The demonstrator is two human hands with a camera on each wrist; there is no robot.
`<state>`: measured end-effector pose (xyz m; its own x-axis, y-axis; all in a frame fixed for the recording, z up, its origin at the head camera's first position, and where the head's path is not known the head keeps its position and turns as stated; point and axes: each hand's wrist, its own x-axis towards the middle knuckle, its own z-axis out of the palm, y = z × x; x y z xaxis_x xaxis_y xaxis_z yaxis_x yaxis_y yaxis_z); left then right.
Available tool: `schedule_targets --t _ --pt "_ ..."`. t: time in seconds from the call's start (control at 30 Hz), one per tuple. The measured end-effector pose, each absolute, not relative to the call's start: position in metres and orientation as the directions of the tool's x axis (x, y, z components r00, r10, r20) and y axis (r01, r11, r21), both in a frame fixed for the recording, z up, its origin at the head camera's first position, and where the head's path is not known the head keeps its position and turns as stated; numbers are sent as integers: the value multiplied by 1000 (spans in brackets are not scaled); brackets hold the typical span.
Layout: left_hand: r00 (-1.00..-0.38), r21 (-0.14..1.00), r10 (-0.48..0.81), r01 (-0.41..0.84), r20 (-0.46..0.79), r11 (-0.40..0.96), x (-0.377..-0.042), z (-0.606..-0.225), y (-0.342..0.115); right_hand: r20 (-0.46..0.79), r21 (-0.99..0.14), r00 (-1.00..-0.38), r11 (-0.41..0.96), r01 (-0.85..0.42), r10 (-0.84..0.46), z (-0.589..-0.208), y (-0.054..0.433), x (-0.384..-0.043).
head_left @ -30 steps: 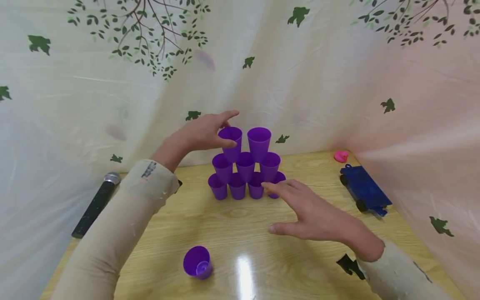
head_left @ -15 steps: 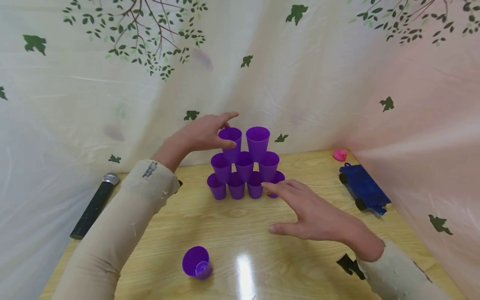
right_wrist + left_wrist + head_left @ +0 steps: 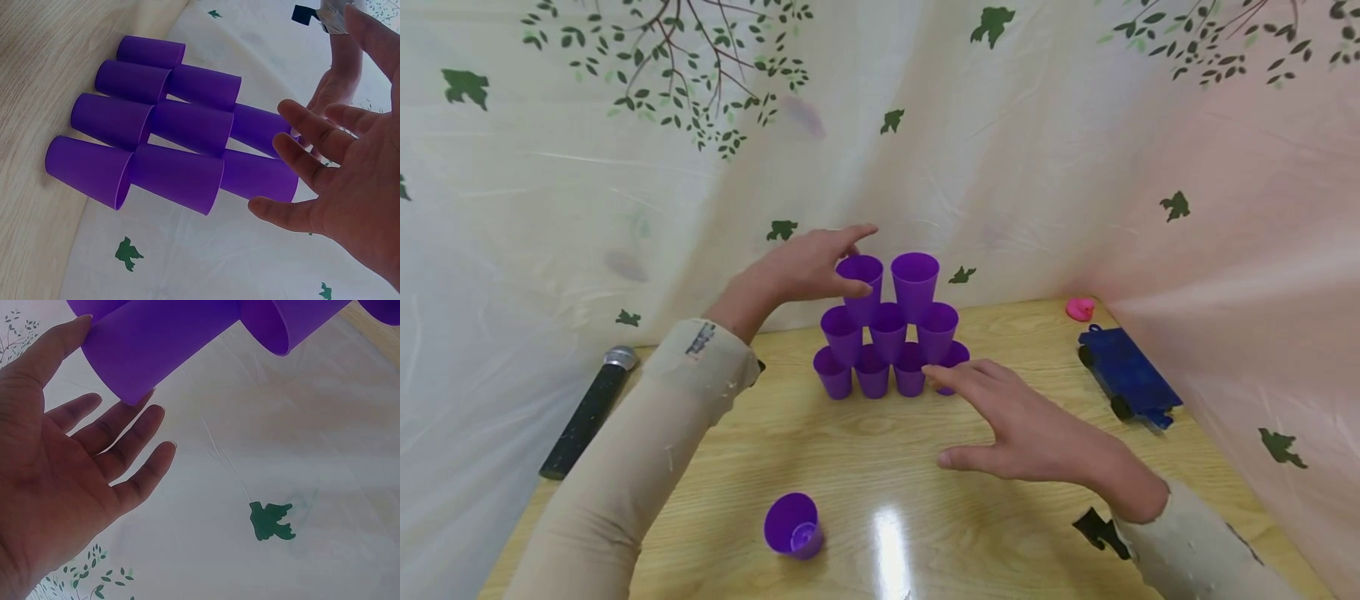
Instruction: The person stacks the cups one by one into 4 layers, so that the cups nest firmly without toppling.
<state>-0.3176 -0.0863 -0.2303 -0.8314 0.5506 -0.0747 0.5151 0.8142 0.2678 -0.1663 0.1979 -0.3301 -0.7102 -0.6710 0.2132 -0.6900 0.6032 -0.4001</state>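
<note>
Purple cups stand mouth up in a three-tier stack. My left hand (image 3: 805, 265) is beside the top-left cup (image 3: 865, 304), thumb in front and fingers spread at its far side. In the left wrist view its thumb (image 3: 59, 347) overlaps that cup's rim, while the other fingers extend loosely past it; firm contact is unclear. My right hand (image 3: 1022, 425) hovers in front of the stack's right side, fingers apart, holding nothing. It hides part of the bottom-right cup (image 3: 957, 354). Another top cup (image 3: 915, 287) stands right of the first. A single cup (image 3: 793, 525) sits near the front.
A black microphone (image 3: 587, 412) lies at the left of the wooden table (image 3: 850, 450). To the right are a blue toy cart (image 3: 1127, 375) and a pink rubber duck (image 3: 1080, 309). A leaf-printed curtain (image 3: 1037, 167) hangs close behind the stack.
The head view has shifted very slightly. Both hands and all the cups otherwise look unmoved.
</note>
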Motion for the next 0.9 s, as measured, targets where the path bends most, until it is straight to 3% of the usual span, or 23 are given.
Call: schedule_targets --t 0.9 --pt "-826 263 557 521 -85 812 -317 -229 -87 213 -406 -701 591 -697 -681 -330 198 -166"
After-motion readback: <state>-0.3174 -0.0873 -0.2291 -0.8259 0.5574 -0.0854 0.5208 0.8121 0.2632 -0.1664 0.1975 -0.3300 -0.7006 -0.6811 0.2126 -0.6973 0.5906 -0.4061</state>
